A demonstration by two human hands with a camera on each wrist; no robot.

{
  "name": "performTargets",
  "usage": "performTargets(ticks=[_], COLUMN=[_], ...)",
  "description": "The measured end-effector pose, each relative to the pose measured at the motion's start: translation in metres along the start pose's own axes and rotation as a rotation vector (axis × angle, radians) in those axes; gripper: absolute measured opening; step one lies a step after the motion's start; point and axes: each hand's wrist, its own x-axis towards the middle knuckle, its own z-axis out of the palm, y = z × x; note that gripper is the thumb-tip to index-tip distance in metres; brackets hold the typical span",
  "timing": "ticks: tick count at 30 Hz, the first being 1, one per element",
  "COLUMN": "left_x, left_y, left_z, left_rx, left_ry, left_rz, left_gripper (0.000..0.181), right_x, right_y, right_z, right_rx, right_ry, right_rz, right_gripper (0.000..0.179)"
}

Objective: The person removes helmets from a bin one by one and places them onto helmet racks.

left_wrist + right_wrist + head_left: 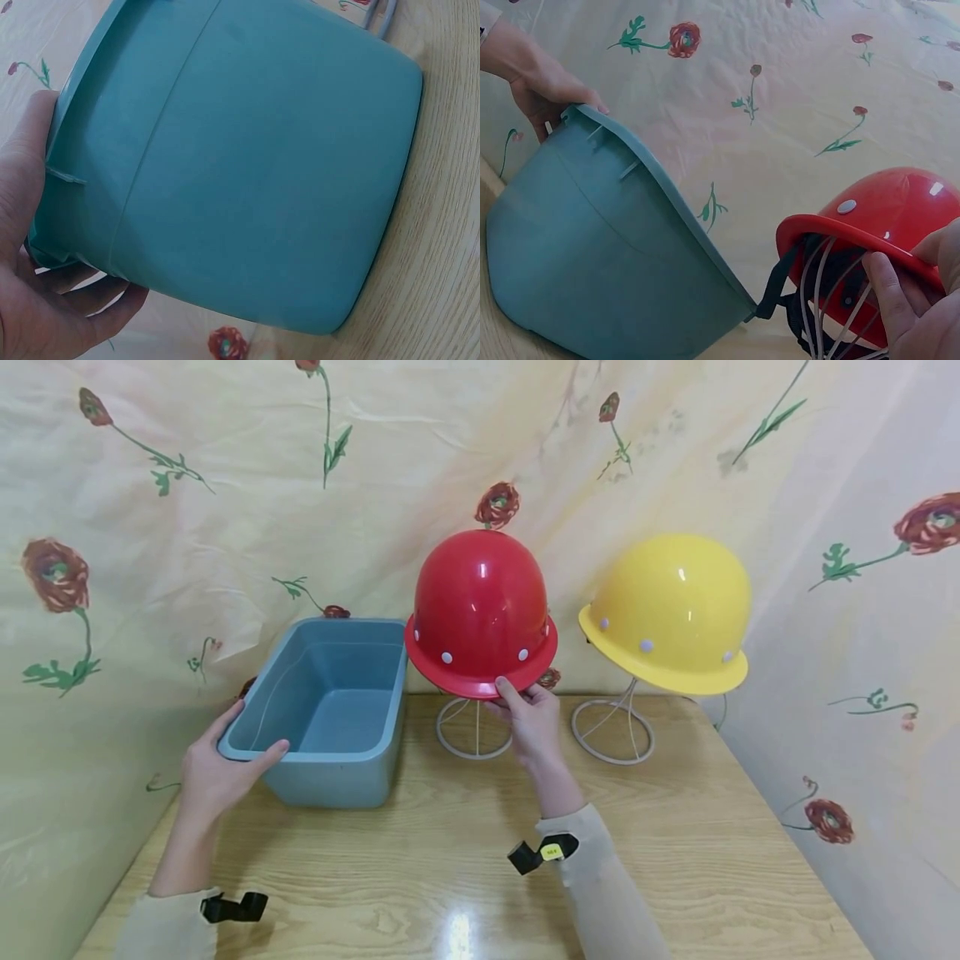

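A red hard hat [482, 602] sits over a white wire stand [474, 752] in the middle of the table. My right hand [534, 722] pinches its front brim, thumb on top and fingers beneath. In the right wrist view, dark straps [778, 281] hang below the hat beside the wires. To the left is a blue-green plastic tub [330, 781], upright, with nothing visible inside. My left hand [217, 777] grips its near left corner, the thumb over the rim and the fingers curled round the outer side, as the left wrist view shows.
On the right a yellow hard hat [675, 610] rests tilted on another wire stand [613, 760]. Flower-printed cloth [225, 527] covers the walls behind and at both sides. The wooden table [420, 860] extends under the arms.
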Motion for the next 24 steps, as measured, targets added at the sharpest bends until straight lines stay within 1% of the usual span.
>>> performTargets(ticks=[10, 24], left_x=[-0.0010, 0.0001], left_y=[0.0015, -0.0003], left_z=[-0.0019, -0.0023], left_rx=[-0.003, -0.014], left_ry=[-0.006, -0.005], left_rz=[0.008, 0.023], left_gripper=[0.101, 0.101], right_x=[-0.0002, -0.0012], right_y=[0.0010, 0.0005], right_z=[0.0013, 0.0001], right_rx=[-0.023, 0.017], right_ry=[-0.003, -0.047], right_rz=[-0.007, -0.009], right_gripper=[0.037, 0.038])
